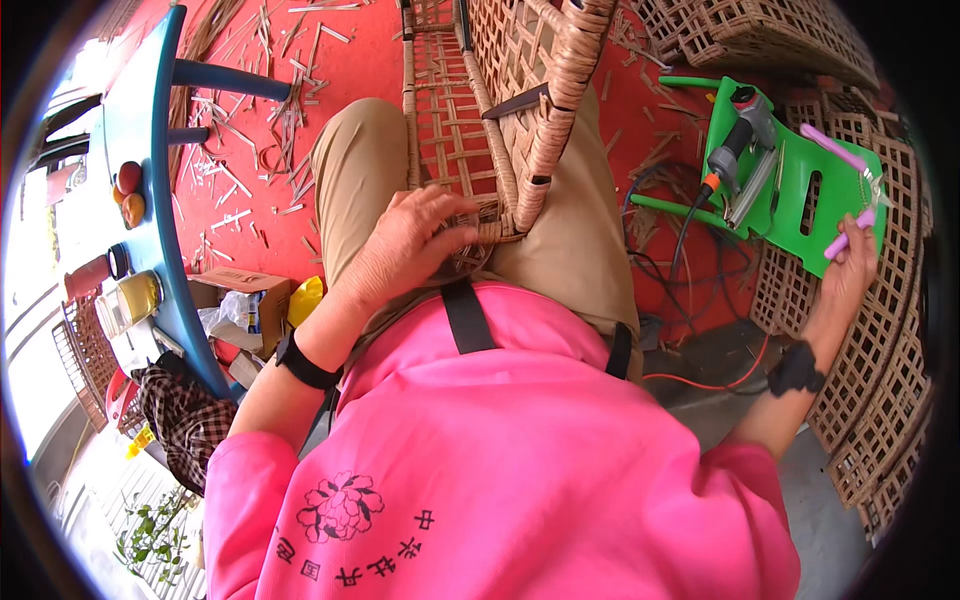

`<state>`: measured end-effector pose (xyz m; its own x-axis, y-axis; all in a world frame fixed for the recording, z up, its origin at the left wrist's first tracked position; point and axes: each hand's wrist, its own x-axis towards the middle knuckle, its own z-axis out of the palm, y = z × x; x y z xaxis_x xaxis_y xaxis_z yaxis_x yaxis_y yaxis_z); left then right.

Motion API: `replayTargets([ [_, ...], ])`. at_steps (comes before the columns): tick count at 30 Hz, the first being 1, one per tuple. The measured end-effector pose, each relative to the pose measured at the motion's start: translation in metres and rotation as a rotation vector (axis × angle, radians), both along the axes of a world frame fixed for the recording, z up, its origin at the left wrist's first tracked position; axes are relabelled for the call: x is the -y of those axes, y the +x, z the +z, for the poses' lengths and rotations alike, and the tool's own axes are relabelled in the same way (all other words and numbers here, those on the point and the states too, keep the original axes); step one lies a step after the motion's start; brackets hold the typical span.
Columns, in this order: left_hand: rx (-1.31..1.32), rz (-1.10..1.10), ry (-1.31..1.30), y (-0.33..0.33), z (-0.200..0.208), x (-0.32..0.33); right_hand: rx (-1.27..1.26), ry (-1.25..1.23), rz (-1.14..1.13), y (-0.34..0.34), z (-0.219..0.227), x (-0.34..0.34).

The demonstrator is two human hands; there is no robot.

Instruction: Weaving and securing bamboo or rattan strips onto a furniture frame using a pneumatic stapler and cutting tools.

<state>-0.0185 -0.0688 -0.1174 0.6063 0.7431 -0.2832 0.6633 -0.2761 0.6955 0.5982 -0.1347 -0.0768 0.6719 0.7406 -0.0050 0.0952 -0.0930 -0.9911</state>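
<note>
A woven wicker piece (450,110) with a tan lattice and thick braided edges stands between my knees. My left hand (425,232) lies at its near lower corner, fingers loosely stretched and thumb apart; the fingertips partly cover the weave. Over on the right, my right hand (848,262) is closed round one handle of pink-handled cutters (858,212). Their two handles are spread wide, and the metal head rests over the edge of a green plastic stool (800,195). A grey and black air stapler (742,150) lies on that stool, left of the cutters.
Wicker panels (850,400) line the right side, with another woven piece (760,30) behind the stool. Dark hoses (690,270) coil beside my right leg. Cane scraps litter the red floor (350,60). A blue table (150,200) at left carries fruit and jars; a cardboard box (270,290) sits below.
</note>
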Motion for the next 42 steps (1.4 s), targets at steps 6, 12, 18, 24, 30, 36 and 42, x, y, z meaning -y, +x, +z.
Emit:
replayTargets([
  [6,0.498,0.377,0.135,0.011,0.066,0.005,-0.278,-0.065,0.547,-0.237,0.079,0.003],
  [12,0.285,0.181,0.327,0.013,0.101,0.027,-0.462,-0.183,0.945,-0.364,0.062,-0.028],
  [18,0.406,0.281,0.050,-0.007,0.070,0.036,-0.863,-0.353,0.977,-0.411,0.030,-0.027],
  [24,0.086,0.199,-0.149,-0.012,0.058,0.056,-1.039,-0.397,0.997,-0.432,0.009,-0.003],
  [30,-0.070,-0.094,-0.127,-0.041,0.072,0.027,-0.705,-0.473,1.236,-0.423,0.000,0.009],
  [36,-0.304,-0.402,-0.103,-0.044,0.065,-0.022,-0.539,-0.720,1.025,-0.382,-0.003,0.017],
  [42,-0.364,-0.553,-0.210,-0.027,0.041,-0.050,-0.369,-0.708,0.985,-0.370,-0.016,0.029],
])
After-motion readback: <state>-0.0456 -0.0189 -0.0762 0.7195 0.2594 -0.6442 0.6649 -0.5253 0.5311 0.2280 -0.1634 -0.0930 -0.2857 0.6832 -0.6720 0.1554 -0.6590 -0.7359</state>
